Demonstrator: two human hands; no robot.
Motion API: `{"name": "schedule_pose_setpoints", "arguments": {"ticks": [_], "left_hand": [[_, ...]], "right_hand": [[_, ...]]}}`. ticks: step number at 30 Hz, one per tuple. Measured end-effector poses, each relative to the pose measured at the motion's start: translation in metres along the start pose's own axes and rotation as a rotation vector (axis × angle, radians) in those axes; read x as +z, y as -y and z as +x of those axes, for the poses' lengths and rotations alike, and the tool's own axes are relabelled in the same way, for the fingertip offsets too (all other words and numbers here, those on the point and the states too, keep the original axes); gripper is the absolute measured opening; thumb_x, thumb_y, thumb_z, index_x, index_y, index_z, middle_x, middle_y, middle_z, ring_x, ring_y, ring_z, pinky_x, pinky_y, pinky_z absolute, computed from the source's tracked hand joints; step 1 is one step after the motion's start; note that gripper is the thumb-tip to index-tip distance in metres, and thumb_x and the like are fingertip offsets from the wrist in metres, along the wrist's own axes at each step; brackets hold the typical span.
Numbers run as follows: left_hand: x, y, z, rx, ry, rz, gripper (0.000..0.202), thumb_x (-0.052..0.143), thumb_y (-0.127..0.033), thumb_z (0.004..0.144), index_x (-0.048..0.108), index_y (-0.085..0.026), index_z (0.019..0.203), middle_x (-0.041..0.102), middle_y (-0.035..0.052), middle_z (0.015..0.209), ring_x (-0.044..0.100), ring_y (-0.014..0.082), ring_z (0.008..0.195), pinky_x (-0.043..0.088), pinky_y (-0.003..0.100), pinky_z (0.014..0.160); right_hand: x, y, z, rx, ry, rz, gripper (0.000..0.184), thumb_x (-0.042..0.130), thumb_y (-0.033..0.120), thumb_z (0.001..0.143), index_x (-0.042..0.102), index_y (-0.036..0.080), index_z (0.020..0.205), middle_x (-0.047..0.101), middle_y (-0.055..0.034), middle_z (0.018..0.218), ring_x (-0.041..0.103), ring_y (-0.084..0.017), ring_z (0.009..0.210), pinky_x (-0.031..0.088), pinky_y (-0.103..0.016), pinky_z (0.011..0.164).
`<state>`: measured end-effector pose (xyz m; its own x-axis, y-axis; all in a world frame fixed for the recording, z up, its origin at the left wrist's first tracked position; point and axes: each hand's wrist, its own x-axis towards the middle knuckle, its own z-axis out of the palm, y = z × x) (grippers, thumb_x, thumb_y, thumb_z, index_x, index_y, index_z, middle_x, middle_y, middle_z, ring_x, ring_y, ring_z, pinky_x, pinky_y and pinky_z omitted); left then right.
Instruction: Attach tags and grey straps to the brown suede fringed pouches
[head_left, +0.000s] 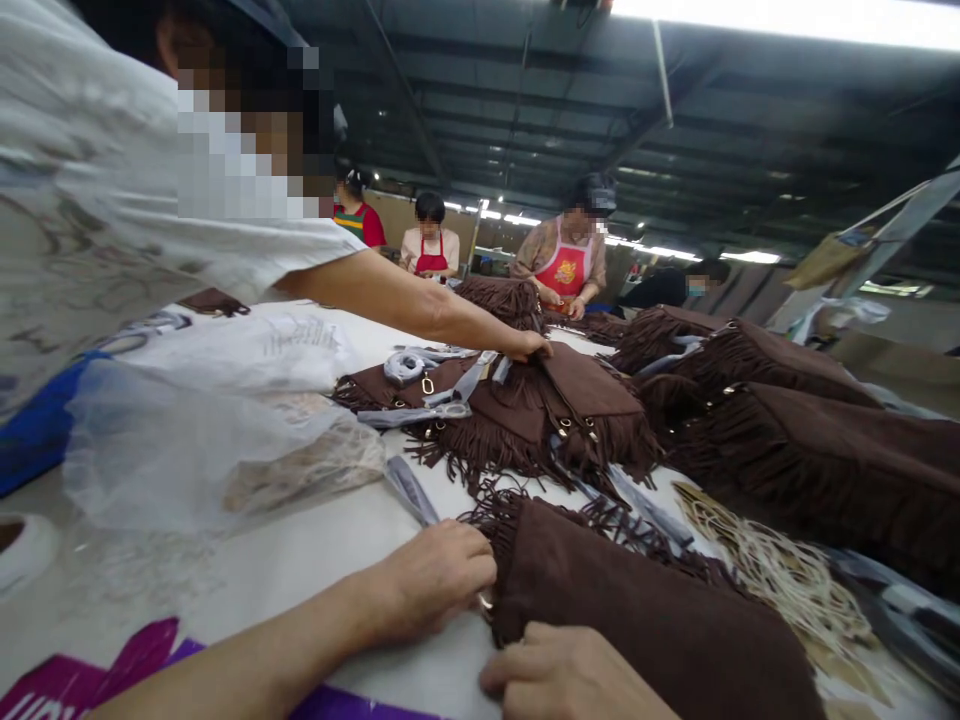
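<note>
A brown suede bag with fringe (637,610) lies on the white table (322,560) right in front of me. My left hand (439,575) grips its left edge, fingers curled round the fringe by a small metal fitting. My right hand (570,675) rests closed on the bag's near edge at the bottom of the view. A co-worker's hand (529,345) reaches in from the left and presses on another brown fringed bag (525,410) in the middle of the table.
Clear plastic bags (217,450) and wrapped straps (420,405) lie at the left and centre. More brown fringed bags (810,430) are piled at the right, beside a tangle of pale cord (780,575). Several people in aprons (566,260) work at the far end.
</note>
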<state>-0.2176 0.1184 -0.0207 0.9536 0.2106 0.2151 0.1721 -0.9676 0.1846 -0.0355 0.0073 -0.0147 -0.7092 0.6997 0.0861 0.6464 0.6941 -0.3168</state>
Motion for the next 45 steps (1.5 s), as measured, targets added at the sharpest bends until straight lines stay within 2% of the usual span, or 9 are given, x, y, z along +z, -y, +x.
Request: {"name": "schedule_pose_setpoints", "arguments": {"ticks": [3, 6, 12, 16, 20, 26, 31, 38, 45], "left_hand": [[-0.006, 0.005, -0.005, 0.024, 0.020, 0.045, 0.012, 0.054, -0.007, 0.083, 0.051, -0.019, 0.086, 0.061, 0.0039, 0.092, 0.053, 0.0187, 0.086, 0.044, 0.030, 0.076], [-0.008, 0.006, -0.004, -0.018, 0.023, 0.091, 0.014, 0.054, -0.007, 0.081, 0.048, -0.020, 0.082, 0.059, 0.0034, 0.086, 0.052, 0.0197, 0.081, 0.043, 0.032, 0.073], [-0.002, 0.001, 0.005, -0.046, 0.026, 0.023, 0.024, 0.051, -0.002, 0.080, 0.051, -0.021, 0.096, 0.058, 0.0030, 0.091, 0.051, 0.0195, 0.084, 0.041, 0.031, 0.074], [-0.004, -0.004, 0.004, -0.023, 0.021, -0.008, 0.032, 0.054, -0.002, 0.073, 0.054, -0.022, 0.098, 0.058, 0.0033, 0.090, 0.052, 0.0191, 0.083, 0.038, 0.029, 0.069], [-0.009, -0.011, 0.005, -0.026, -0.005, -0.056, 0.021, 0.062, -0.011, 0.071, 0.052, -0.019, 0.087, 0.057, 0.0035, 0.087, 0.051, 0.0191, 0.081, 0.038, 0.030, 0.069], [-0.008, -0.013, 0.008, -0.032, -0.054, -0.012, 0.008, 0.054, -0.013, 0.084, 0.049, -0.019, 0.083, 0.058, 0.0049, 0.089, 0.049, 0.0190, 0.080, 0.039, 0.031, 0.069], [-0.007, -0.011, 0.007, -0.020, -0.080, -0.039, 0.012, 0.051, -0.008, 0.083, 0.047, -0.020, 0.084, 0.057, 0.0046, 0.092, 0.049, 0.0188, 0.083, 0.041, 0.031, 0.071], [-0.008, -0.012, 0.007, -0.023, -0.108, -0.094, 0.021, 0.047, 0.000, 0.079, 0.048, -0.019, 0.088, 0.057, 0.0049, 0.095, 0.050, 0.0182, 0.086, 0.042, 0.029, 0.073], [0.001, -0.011, 0.005, -0.167, -0.115, -0.169, 0.021, 0.047, 0.000, 0.074, 0.044, -0.019, 0.082, 0.053, 0.0051, 0.093, 0.049, 0.0190, 0.086, 0.043, 0.029, 0.072]], "right_hand": [[0.018, -0.002, -0.006, 0.043, 0.003, -0.200, 0.039, 0.047, 0.040, 0.098, 0.047, 0.021, 0.064, 0.064, 0.0048, 0.073, 0.047, -0.012, 0.057, 0.028, -0.029, 0.050], [0.017, -0.008, -0.011, 0.068, -0.040, -0.206, 0.034, 0.048, 0.036, 0.097, 0.046, 0.021, 0.066, 0.063, 0.0032, 0.072, 0.050, -0.013, 0.060, 0.030, -0.028, 0.050], [-0.002, -0.008, -0.020, 0.224, -0.123, 0.030, 0.014, 0.053, 0.019, 0.087, 0.052, 0.022, 0.074, 0.064, 0.0003, 0.076, 0.057, -0.014, 0.069, 0.038, -0.025, 0.061], [-0.021, 0.004, -0.021, 0.375, -0.174, 0.279, 0.017, 0.046, 0.026, 0.091, 0.052, 0.022, 0.076, 0.062, 0.0014, 0.073, 0.056, -0.013, 0.067, 0.039, -0.022, 0.063], [-0.037, 0.008, -0.016, 0.481, -0.173, 0.373, 0.024, 0.045, 0.033, 0.092, 0.051, 0.022, 0.073, 0.060, 0.0025, 0.069, 0.056, -0.013, 0.066, 0.038, -0.021, 0.061], [-0.053, 0.002, -0.011, 0.507, -0.168, 0.257, 0.025, 0.045, 0.027, 0.091, 0.046, 0.021, 0.067, 0.052, 0.0042, 0.060, 0.050, -0.011, 0.057, 0.030, -0.024, 0.055], [-0.068, -0.002, -0.011, 0.532, -0.114, 0.106, 0.023, 0.045, 0.021, 0.090, 0.045, 0.020, 0.067, 0.053, 0.0031, 0.063, 0.049, -0.012, 0.059, 0.028, -0.025, 0.057], [-0.070, -0.007, -0.004, 0.510, -0.059, 0.051, 0.022, 0.049, 0.014, 0.082, 0.041, 0.020, 0.063, 0.047, 0.0053, 0.058, 0.042, -0.010, 0.055, 0.023, -0.025, 0.055], [-0.076, -0.006, 0.007, 0.494, -0.047, -0.007, 0.020, 0.050, 0.012, 0.073, 0.038, 0.019, 0.059, 0.037, 0.0068, 0.053, 0.034, -0.008, 0.050, 0.015, -0.028, 0.052]]}}
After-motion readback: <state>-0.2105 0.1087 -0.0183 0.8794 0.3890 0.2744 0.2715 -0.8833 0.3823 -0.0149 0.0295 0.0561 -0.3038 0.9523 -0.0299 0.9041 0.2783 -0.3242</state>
